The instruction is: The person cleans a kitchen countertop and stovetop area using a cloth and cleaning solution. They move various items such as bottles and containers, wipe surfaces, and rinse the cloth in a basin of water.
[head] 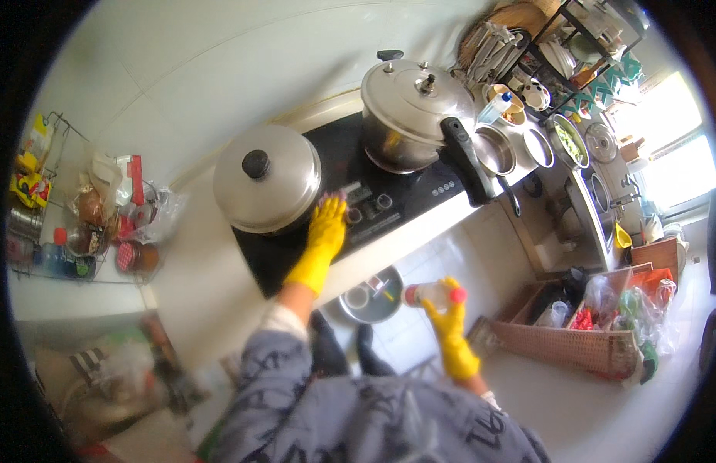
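Observation:
My left hand (329,226), in a yellow rubber glove, presses a pinkish cloth (333,198) onto the black glass cooktop (364,231), beside the round control marks. Close to its left stands a wide metal pot with a domed lid (283,179) and black knob. A large pressure cooker (404,127) with a black handle rests on the cooktop further right. My right hand (450,324), gloved in yellow too, holds a clear plastic bottle (430,294) with a red cap, tilted almost level, in front of the counter edge. Part of the cloth is hidden under the fingers.
A metal basin (372,315) with things inside sits on the floor below the counter. Small pans, a bowl of greens (569,144) and a dish rack (555,58) line the right side. A pink basket (583,347) holds bags. Jars (138,254) stand on a wire shelf at left.

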### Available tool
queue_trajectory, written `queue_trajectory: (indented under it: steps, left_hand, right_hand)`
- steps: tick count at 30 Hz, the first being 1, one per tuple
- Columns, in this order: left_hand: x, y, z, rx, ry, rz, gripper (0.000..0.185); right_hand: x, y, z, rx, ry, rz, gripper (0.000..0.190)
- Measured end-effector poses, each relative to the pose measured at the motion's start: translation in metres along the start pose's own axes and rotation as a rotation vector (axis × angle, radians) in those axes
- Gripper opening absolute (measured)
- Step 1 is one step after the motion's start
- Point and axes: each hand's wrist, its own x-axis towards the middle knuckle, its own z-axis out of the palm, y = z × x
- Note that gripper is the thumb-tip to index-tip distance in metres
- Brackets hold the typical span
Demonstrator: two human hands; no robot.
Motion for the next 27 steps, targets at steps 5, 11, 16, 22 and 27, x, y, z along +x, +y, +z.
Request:
queue_trajectory:
  steps: [5, 11, 16, 22, 27]
  left_hand:
    - [-0.088, 0.036, -0.003, 0.141, 0.102, -0.009, 0.057]
    - [-0.094, 0.097, 0.035, 0.121, 0.046, 0.089, 0.071]
    - [-0.016, 0.178, 0.072, 0.237, 0.023, 0.127, 0.086]
    - [0.093, 0.247, 0.075, 0.188, -0.158, -0.167, 0.08]
    - [0.154, 0.225, 0.075, 0.242, -0.205, -0.493, 0.073]
  right_hand:
    - [-0.001, 0.014, -0.031, -0.006, 0.071, 0.016, 0.074]
    - [-0.006, 0.048, -0.046, 0.056, 0.136, 0.055, 0.072]
    - [0.005, 0.058, -0.059, 0.042, 0.123, 0.087, 0.073]
    - [-0.005, 0.079, -0.097, -0.062, 0.179, 0.055, 0.073]
    - [-0.04, 0.104, -0.124, 0.014, 0.258, 0.267, 0.074]
